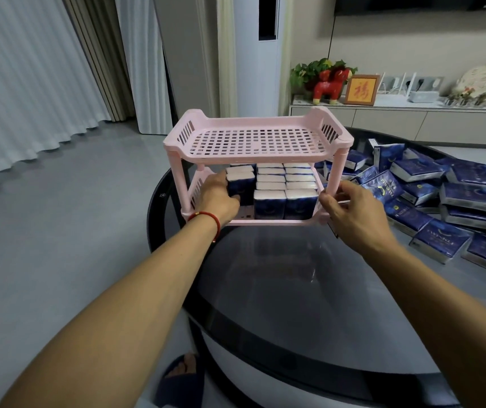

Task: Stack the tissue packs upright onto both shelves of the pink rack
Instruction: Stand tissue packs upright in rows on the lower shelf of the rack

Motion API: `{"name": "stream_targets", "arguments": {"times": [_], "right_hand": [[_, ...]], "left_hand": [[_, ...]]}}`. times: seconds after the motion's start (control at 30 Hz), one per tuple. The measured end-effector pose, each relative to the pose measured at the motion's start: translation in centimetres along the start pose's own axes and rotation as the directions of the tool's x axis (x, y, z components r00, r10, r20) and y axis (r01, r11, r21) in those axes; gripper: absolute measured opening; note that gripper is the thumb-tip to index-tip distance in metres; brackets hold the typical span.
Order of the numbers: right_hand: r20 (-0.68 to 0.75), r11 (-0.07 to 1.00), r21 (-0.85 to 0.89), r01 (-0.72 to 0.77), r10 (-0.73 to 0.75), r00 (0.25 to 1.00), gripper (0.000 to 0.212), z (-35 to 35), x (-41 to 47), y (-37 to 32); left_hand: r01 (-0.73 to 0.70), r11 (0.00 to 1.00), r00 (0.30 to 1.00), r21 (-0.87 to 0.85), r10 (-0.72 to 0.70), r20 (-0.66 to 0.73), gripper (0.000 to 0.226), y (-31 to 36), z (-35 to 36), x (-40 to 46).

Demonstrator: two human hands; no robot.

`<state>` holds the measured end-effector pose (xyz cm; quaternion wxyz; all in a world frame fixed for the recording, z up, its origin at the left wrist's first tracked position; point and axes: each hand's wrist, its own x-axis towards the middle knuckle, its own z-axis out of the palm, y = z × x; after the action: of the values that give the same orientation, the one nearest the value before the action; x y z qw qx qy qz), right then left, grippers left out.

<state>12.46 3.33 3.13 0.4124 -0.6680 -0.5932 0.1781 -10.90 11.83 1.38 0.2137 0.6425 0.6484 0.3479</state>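
The pink two-shelf rack [258, 156] stands on the dark glass table. Its top shelf holds nothing. Several dark blue tissue packs [284, 198] stand upright in rows on the lower shelf. My left hand [216, 195] reaches into the lower shelf from the left and grips one upright pack [243, 184] at the left row. My right hand [350, 210] is at the rack's front right post, fingers curled lightly around it. A big pile of loose tissue packs [442, 195] lies on the table to the right.
The round glass table [294, 275] ends close behind and left of the rack. Grey floor lies to the left, with curtains beyond. A low cabinet with ornaments runs along the back wall. A foot in a slipper [182, 375] shows below the table edge.
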Motion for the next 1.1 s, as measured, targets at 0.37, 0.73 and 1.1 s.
{"name": "stream_targets", "arguments": {"times": [0.37, 0.73, 1.1], "right_hand": [[0.059, 0.996, 0.071, -0.056, 0.052, 0.997, 0.011, -0.2, -0.1, 0.0], [0.116, 0.992, 0.084, -0.093, 0.083, 0.990, 0.014, -0.4, 0.1, 0.1], [0.228, 0.944, 0.255, -0.211, 0.154, 0.961, 0.037, -0.4, -0.1, 0.3]], "left_hand": [[0.092, 0.994, 0.994, 0.063, -0.096, 0.054, 0.028, 0.1, 1.1, 1.2], [0.195, 0.981, 0.977, -0.003, -0.194, -0.088, 0.038, 1.7, 0.1, -4.4], [0.044, 0.997, 0.995, -0.067, -0.038, 0.092, 0.063, 4.4, 1.3, -9.8]]}}
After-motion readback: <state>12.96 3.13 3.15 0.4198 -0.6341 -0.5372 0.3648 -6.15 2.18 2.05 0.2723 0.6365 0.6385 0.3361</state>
